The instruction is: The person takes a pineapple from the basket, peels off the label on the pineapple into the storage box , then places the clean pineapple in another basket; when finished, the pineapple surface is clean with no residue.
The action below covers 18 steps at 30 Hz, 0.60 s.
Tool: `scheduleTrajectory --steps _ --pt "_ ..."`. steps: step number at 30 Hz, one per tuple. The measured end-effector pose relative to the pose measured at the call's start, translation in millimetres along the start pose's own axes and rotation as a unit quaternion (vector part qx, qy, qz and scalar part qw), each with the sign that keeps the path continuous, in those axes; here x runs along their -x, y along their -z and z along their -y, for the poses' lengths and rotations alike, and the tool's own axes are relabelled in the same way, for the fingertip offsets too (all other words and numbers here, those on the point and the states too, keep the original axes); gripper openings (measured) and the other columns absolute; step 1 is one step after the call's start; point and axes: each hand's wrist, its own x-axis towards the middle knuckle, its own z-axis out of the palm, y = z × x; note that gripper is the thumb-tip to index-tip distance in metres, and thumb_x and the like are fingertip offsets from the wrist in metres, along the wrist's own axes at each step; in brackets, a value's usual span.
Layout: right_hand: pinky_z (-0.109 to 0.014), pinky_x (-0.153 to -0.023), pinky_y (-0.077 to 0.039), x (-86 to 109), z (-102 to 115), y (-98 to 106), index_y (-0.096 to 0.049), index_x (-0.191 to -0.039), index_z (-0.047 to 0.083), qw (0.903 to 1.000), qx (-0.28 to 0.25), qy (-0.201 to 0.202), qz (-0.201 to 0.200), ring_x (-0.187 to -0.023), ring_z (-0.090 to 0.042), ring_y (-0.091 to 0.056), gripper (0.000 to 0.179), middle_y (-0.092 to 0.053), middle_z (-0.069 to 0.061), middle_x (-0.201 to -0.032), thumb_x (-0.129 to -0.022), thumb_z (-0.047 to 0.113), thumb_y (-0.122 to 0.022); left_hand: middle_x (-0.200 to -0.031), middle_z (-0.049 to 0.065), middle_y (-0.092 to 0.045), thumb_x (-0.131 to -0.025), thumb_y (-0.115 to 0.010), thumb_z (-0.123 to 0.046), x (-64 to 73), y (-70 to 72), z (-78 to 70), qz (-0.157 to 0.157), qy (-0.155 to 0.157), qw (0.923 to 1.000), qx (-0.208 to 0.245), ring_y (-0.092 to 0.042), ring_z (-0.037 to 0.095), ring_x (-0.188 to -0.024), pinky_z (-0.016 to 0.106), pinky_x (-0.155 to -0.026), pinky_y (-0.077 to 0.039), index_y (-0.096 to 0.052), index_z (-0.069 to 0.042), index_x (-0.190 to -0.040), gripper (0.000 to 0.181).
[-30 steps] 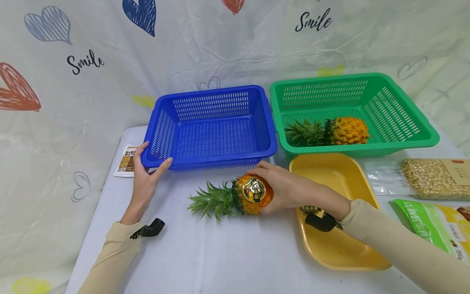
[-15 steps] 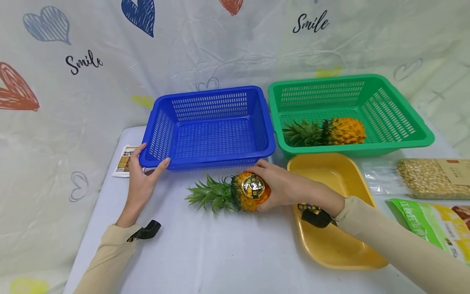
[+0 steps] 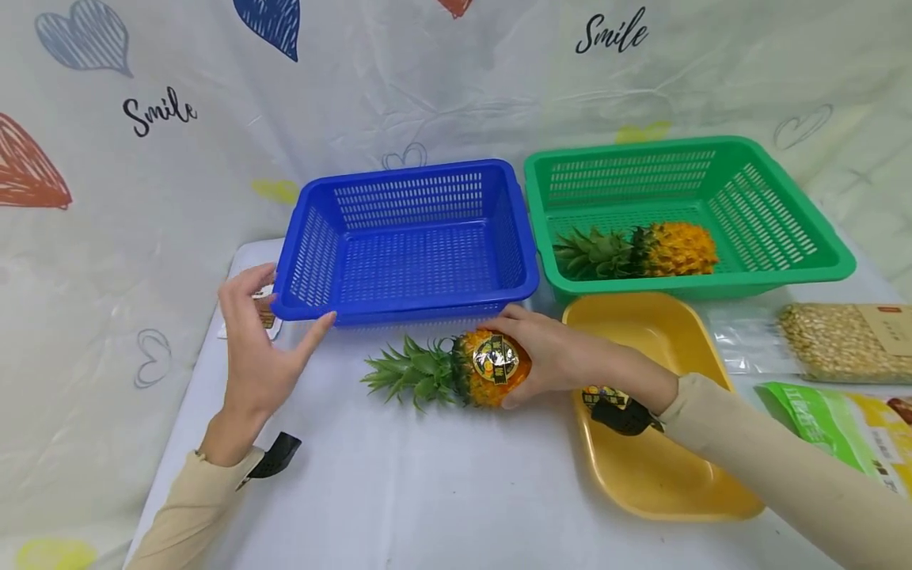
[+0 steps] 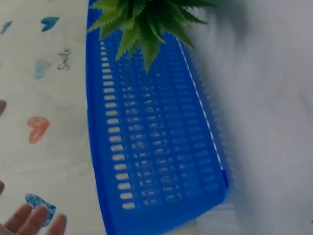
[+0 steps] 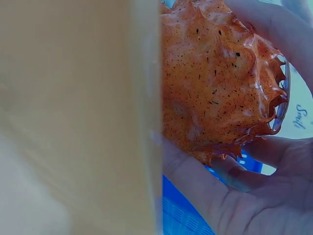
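Observation:
My right hand [image 3: 563,356] grips a small pineapple [image 3: 488,368] by its orange base, fingers on the far side and thumb on the near side. The fruit bears a black and gold sticker, and its green crown points left. In the right wrist view, fingers curl round the spiky orange skin [image 5: 215,83]. My left hand [image 3: 260,364] is spread at the front left corner of the blue basket [image 3: 427,310], thumb tip close to the front rim. In the left wrist view its fingertips [image 4: 36,220] are apart from the basket wall. The basket holds nothing.
A green basket [image 3: 777,279] with another pineapple [image 3: 680,249] stands at the back right. A yellow tub [image 3: 663,491] lies under my right forearm, a sticker showing in it. Bagged kernels [image 3: 819,340] and a green packet [image 3: 812,419] are on the right, a small packet [image 3: 267,313] behind my left hand.
My left hand has let go of the blue basket's corner, its fingers lifting off and spreading to the left. My right hand keeps its grip on the pineapple, which has barely moved.

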Motion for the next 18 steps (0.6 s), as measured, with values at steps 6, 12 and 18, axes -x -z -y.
scheduleTrajectory --steps 6,12,18 --pt "-0.052 -0.105 -0.05 -0.4 -2.1 1.3 -0.047 -0.154 0.002 0.9999 0.006 0.013 0.0 -0.126 -0.035 -0.054 0.099 -0.049 -0.02 -0.146 -0.074 0.029 -0.098 -0.141 0.022 -0.052 -0.095 -0.071 -0.058 5.3 -21.2 -27.2 0.167 -0.133 0.9722 0.096 -0.048 0.027 -0.133 0.031 -0.112 -0.042 -0.049 0.006 -0.143 0.083" --pt "-0.052 -0.106 -0.051 -0.5 -1.0 3.1 -0.045 -0.156 0.003 0.9999 0.006 -0.002 0.011 -0.126 -0.034 -0.055 0.101 -0.049 -0.019 -0.146 -0.074 0.03 -0.098 -0.147 0.013 -0.05 -0.09 -0.08 -0.051 11.8 -48.8 -36.2 0.317 -0.164 0.932 0.059 -0.049 0.028 -0.136 0.043 -0.117 -0.041 -0.048 -0.003 -0.15 0.083" --pt "-0.05 -0.105 -0.051 -1.8 -1.7 4.3 -0.046 -0.156 0.003 0.9997 0.01 -0.003 0.024 -0.124 -0.032 -0.055 0.101 -0.048 -0.018 -0.147 -0.074 0.033 -0.097 -0.145 0.009 -0.05 -0.088 -0.086 -0.039 14.2 -68.2 -31.2 0.353 -0.121 0.9267 0.044 -0.049 0.026 -0.136 0.046 -0.114 -0.044 -0.051 -0.004 -0.148 0.078"
